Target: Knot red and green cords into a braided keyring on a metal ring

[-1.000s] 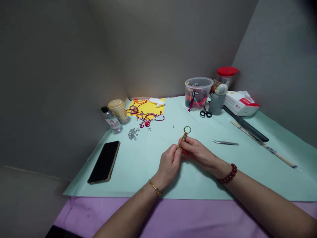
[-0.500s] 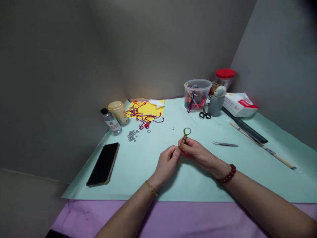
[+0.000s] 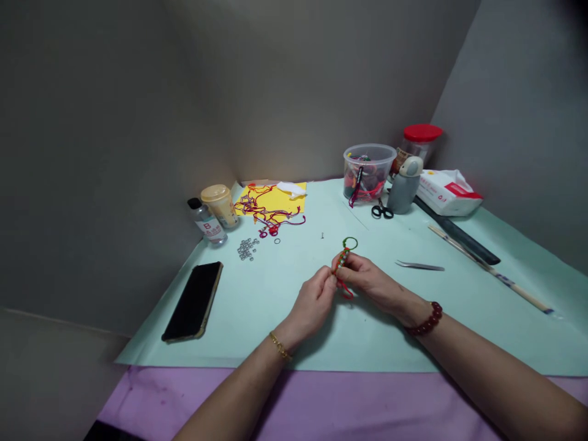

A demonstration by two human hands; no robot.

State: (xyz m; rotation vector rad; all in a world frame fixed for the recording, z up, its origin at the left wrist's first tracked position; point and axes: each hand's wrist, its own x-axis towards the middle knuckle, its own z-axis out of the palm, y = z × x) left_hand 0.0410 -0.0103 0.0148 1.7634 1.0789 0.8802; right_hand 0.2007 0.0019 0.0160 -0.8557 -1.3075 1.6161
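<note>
Between my two hands is a braided cord (image 3: 342, 260) in red and green, with a row of small silvery beads along it. A green cord loop (image 3: 350, 243) stands out beyond its top end, and a loose red cord end (image 3: 346, 291) hangs below the fingers. My right hand (image 3: 361, 273) pinches the beaded braid between thumb and fingers. My left hand (image 3: 320, 290) is closed at the braid's lower end, thumb against the curled fingers; the strand inside it is mostly hidden. The fingertips of both hands nearly touch.
Left lie a phone (image 3: 193, 300), loose silver beads (image 3: 247, 249), a bottle (image 3: 209, 224) and a lidded cup (image 3: 220, 205). Knotted cords (image 3: 271, 214) rest on yellow paper (image 3: 269, 197). Right are tweezers (image 3: 420, 266), scissors (image 3: 382, 211), a plastic tub (image 3: 367, 174) and a grey flask (image 3: 405, 190).
A red cord end now hangs lower beneath my fingers. My hands have shifted only slightly, still holding the beaded braid. The whole view has moved a little.
</note>
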